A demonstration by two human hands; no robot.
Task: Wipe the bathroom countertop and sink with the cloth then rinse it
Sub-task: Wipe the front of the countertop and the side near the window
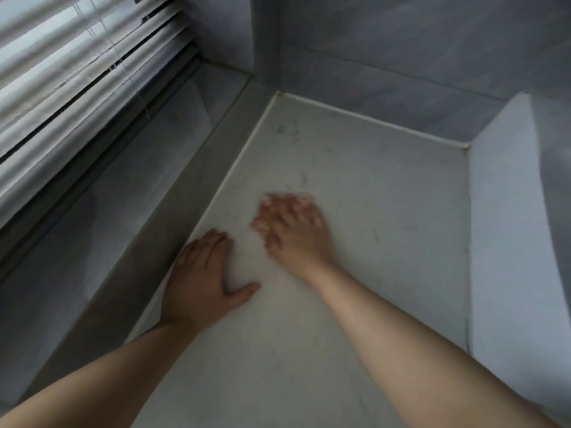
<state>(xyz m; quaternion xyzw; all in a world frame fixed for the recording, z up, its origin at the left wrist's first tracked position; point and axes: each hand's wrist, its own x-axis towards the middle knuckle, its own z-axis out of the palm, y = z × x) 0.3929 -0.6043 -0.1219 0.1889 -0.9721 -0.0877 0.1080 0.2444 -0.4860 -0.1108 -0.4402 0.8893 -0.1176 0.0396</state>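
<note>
No cloth shows anywhere; if one lies under the right hand (293, 230), blur hides it, so I cannot tell where it is. That hand rests palm-down on the counter (386, 211), fingers (278, 208) smeared, seemingly loosely spread; whether they hold anything I cannot tell. The left hand (200, 282) lies flat at the counter's left edge, fingers together, thumb out, holding nothing. Faint dark marks (293, 131) remain toward the counter's far corner, so wiping looks unfinished. No sink is in view; rinsing seems still ahead.
</note>
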